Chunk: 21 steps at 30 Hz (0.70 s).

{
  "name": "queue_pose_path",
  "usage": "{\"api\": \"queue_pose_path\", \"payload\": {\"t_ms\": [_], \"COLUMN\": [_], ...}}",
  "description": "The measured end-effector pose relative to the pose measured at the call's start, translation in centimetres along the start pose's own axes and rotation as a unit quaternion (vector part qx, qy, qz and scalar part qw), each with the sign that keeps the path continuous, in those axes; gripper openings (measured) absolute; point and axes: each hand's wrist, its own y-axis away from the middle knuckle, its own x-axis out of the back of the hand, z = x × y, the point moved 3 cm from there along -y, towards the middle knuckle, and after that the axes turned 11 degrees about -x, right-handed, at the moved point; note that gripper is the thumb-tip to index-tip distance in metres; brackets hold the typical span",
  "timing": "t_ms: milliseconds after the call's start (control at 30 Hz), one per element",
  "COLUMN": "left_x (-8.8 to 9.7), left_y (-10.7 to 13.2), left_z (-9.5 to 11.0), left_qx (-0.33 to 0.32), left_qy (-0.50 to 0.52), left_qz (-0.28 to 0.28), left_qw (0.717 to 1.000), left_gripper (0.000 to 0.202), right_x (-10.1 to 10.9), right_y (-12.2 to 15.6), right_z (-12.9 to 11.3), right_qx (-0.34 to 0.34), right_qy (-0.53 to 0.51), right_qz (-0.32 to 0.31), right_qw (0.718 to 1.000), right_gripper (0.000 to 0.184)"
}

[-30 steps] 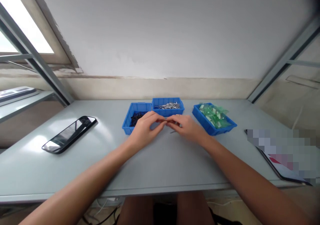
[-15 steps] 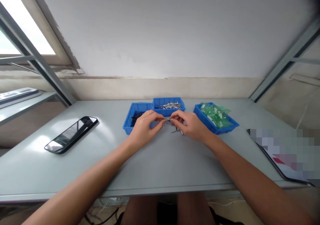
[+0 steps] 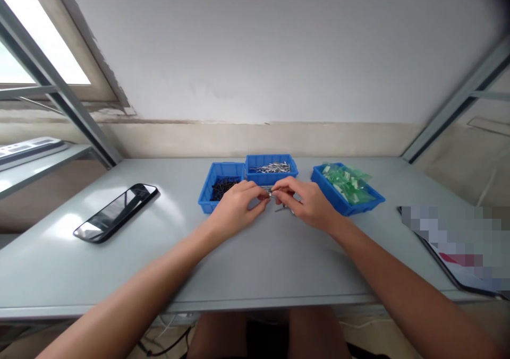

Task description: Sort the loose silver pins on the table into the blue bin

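One bare left hand (image 3: pixel 239 202) and one bare right hand (image 3: pixel 306 201) have come closer together; both pinch a small silvery metal piece (image 3: pixel 271 194), before the rear blue plastic tray (image 3: pixel 268 178); they seem to work it jointly.

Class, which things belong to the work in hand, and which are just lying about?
Likely part of the work:
metal piece between left hand and right hand
left bin with dark pieces
middle bin with silver pieces
right bin with green packets

Apparently just lying about:
glossy black device
pixelated flat item
white device on shelf
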Motion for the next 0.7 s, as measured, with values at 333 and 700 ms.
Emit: {"api": "queue_pose_path", "payload": {"t_ms": [333,700], "left_x": [0.9,0.9], "left_y": [-0.3,-0.3], "left_z": [-0.1,0.5], "left_qx": [0.033,-0.006], "left_qy": [-0.025,0.065], "left_qz": [0.052,0.088], "left_qw": [0.998,0.994], "left_gripper": [0.013,0.008], "right_x": [0.4,-0.9], "right_y": [-0.3,-0.4], "right_z": [0.7,1.1], "right_qx": [-0.028,0.01], "right_qy": [0.027,0.07], "right_qz": [0.02,-0.084], "right_qw": [0.999,0.994], "right_gripper": [0.019,0.018]}}
